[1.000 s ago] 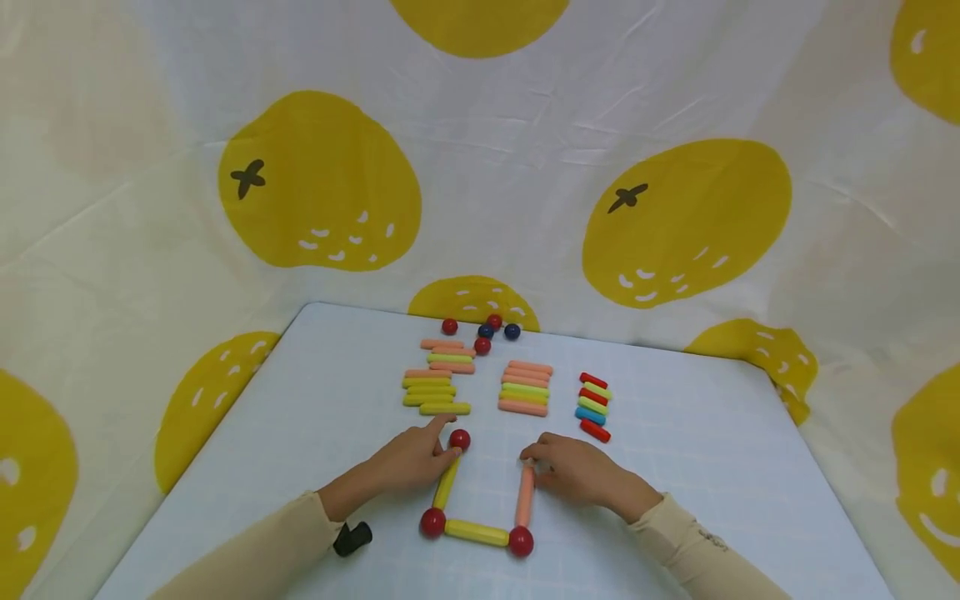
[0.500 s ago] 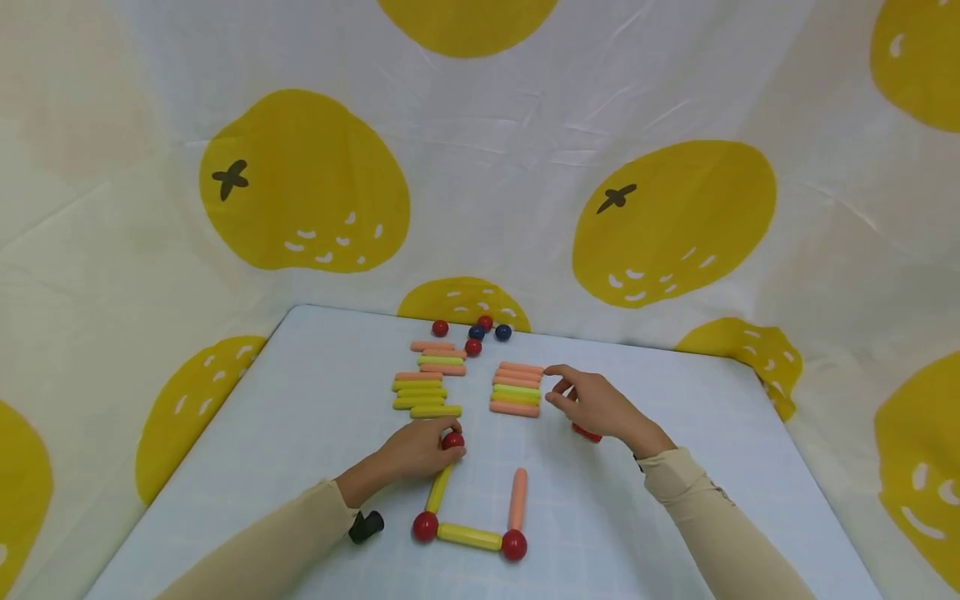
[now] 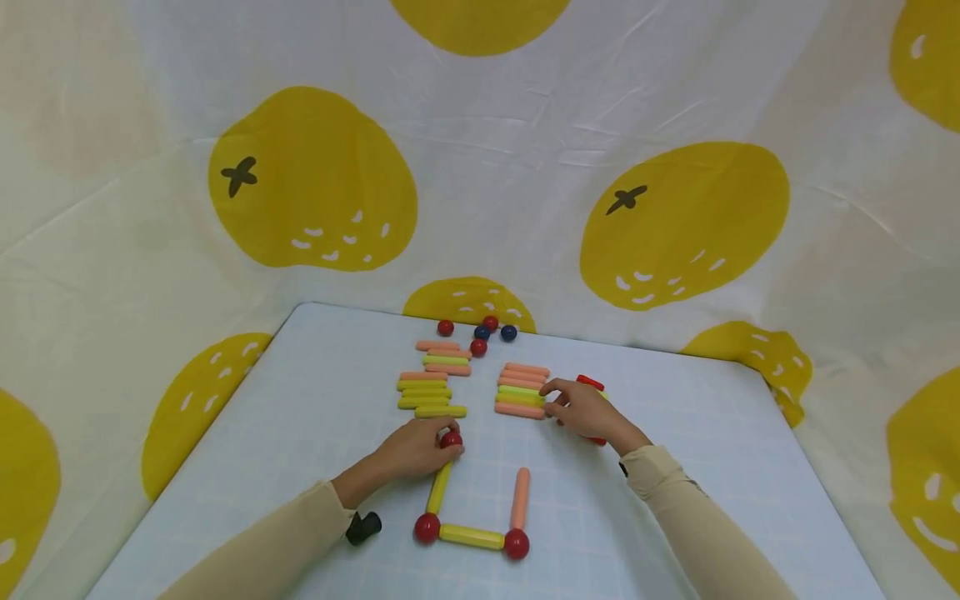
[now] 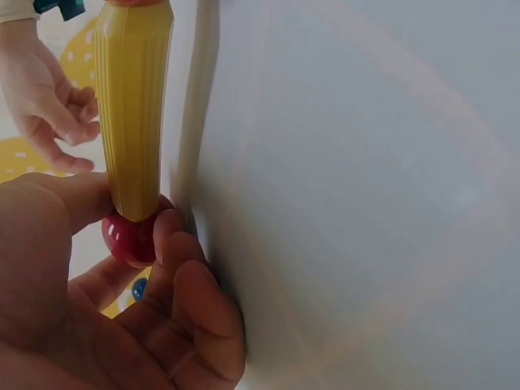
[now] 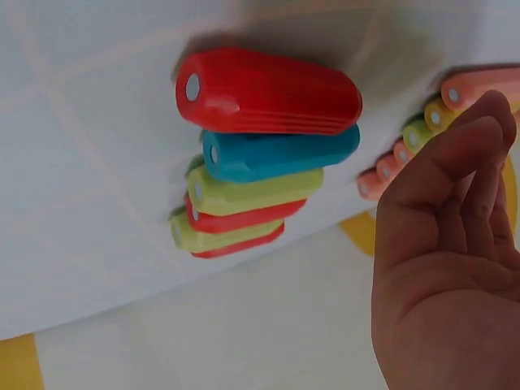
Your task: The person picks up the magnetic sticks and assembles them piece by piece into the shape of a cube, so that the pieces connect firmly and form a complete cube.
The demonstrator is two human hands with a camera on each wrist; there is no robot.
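My left hand [image 3: 416, 448] pinches a red ball [image 4: 130, 241] at the far end of a yellow stick [image 4: 134, 106]. That stick belongs to a three-sided frame on the table: red balls [image 3: 427, 527] at the near corners, a yellow stick [image 3: 472, 537] between them, and a pink stick [image 3: 521, 498] up the right side with a free far end. My right hand [image 3: 585, 410] hovers at the right ends of a row of long sticks [image 3: 521, 391] in pink, yellow and lime, thumb and forefinger apart. In the right wrist view its fingertips overlap the pink stick [image 5: 479, 88].
Short sticks, including a red one [image 5: 268, 93] and a blue one [image 5: 280, 153], lie beside my right hand. More long sticks [image 3: 423, 392] lie left of centre. Red and dark blue balls [image 3: 508, 333] sit at the back edge. A black object [image 3: 363, 529] is by my left wrist.
My right hand has left the pink stick's far end, swung out to the row of long sticks, then come slightly nearer. My left hand's fingers have closed round the red ball.
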